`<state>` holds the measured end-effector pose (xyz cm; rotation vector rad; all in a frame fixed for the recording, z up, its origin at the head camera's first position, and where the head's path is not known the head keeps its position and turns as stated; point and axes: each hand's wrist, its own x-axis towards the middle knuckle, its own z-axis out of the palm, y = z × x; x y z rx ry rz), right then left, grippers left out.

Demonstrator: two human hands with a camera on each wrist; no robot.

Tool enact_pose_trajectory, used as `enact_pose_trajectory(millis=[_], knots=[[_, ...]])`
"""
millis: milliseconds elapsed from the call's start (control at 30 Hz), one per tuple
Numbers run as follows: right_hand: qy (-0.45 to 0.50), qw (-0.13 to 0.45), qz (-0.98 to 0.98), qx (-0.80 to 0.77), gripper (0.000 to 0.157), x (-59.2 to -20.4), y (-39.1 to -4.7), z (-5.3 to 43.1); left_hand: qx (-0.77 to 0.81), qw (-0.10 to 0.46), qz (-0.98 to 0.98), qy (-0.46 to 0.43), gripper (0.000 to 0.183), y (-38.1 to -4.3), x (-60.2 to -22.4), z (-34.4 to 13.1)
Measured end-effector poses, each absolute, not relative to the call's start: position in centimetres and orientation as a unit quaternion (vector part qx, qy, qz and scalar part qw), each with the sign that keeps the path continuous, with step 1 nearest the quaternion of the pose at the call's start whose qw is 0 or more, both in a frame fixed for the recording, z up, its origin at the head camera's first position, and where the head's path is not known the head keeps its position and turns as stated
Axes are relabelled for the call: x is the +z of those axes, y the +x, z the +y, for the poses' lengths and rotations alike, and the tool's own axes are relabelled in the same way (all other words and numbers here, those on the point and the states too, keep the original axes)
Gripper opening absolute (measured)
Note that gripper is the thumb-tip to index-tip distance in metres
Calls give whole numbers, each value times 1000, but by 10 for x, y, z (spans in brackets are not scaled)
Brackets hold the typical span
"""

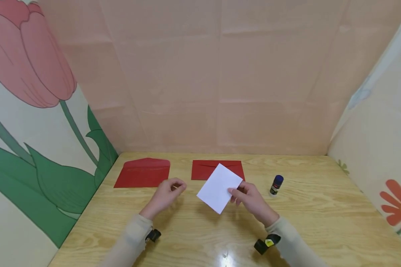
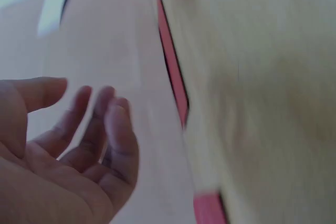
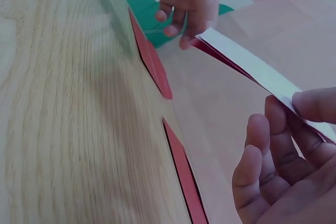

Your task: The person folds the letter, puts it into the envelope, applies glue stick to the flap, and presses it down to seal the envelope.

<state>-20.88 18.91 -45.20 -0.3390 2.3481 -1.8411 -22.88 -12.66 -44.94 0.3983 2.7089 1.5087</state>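
Observation:
My right hand pinches a white card near its right corner, between thumb and fingers, and holds it tilted above the table. Seen from the right wrist, a red layer shows under the card's white face, with a narrow gap between the two. My left hand hovers to the left of the card, its fingers loosely curled around nothing. Behind the card lies a red envelope with its flap down, partly covered by the card in the head view. Another red envelope, flap raised, lies at the back left beyond the left hand.
A glue stick with a dark blue cap stands upright on the wooden table, to the right of the right hand. A plain beige backdrop rises at the table's back edge, with flower-printed panels at both sides.

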Motion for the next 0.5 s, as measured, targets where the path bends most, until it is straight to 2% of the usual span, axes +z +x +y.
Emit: enact_pose_trajectory(millis=[100,500], knots=[[-104,68,777,-617,30,-452,-209,192,426,-19,901,84,18,-244,-444,-155],[-91,72,780,-615,32,-455,-206,203,297,-23,952,-71,34,-275,-445,-260]])
